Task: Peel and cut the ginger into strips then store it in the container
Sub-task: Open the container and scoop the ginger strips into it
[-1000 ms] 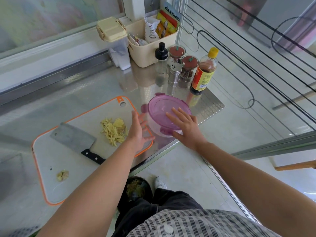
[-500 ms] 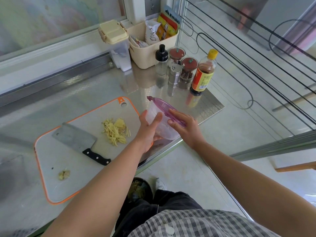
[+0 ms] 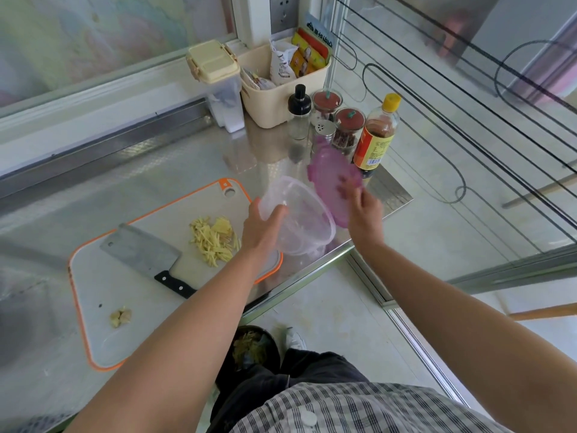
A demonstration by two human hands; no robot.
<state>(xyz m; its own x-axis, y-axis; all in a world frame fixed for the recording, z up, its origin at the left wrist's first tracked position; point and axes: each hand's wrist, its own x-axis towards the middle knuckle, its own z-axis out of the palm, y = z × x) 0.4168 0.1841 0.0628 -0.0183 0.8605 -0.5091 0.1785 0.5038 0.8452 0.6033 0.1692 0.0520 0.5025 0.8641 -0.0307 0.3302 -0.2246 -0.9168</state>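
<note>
A pile of pale yellow ginger strips (image 3: pixel 214 240) lies on the white cutting board (image 3: pixel 93 289) with an orange rim. My left hand (image 3: pixel 260 231) grips a clear round container (image 3: pixel 299 220), tilted with its mouth facing up and right, above the board's right end. Just right of it, my right hand (image 3: pixel 363 214) holds the purple lid (image 3: pixel 331 179) lifted clear of the container. A cleaver (image 3: pixel 142 256) with a black handle rests flat on the board. A small heap of ginger scraps (image 3: pixel 120 317) sits near the board's front left.
Jars, a shaker (image 3: pixel 324 131) and a sauce bottle (image 3: pixel 376 135) stand at the steel counter's back right corner, behind the lid. A beige basket (image 3: pixel 274 101) and a lidded box (image 3: pixel 218 79) stand against the wall. The counter edge (image 3: pixel 315 270) runs under my forearms; a bin (image 3: pixel 253 350) is below.
The lid was on the container one second ago. My right hand has lifted the lid off to the right while my left hand raised and tilted the clear container.
</note>
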